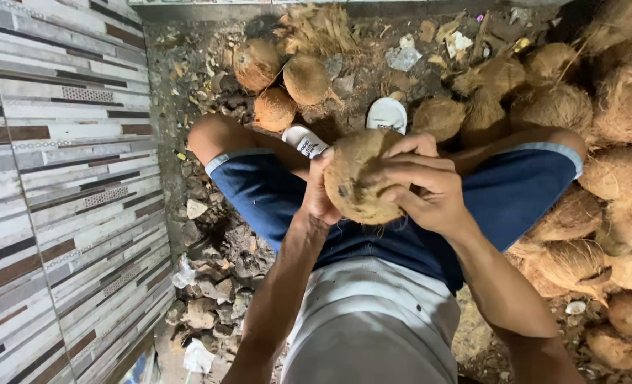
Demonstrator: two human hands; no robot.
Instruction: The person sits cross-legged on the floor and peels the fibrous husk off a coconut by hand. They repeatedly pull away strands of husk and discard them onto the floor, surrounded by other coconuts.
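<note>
Right-hand fingers wrap over a round, brown, fibrous husked coconut held above the lap; the left hand cups its other side. Three husked coconuts lie ahead; an unhusked pile remains, so much seems left.

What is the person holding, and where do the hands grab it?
A husked brown coconut. The right hand wraps fingers over its top and right side; the left hand grips its left side.
</note>
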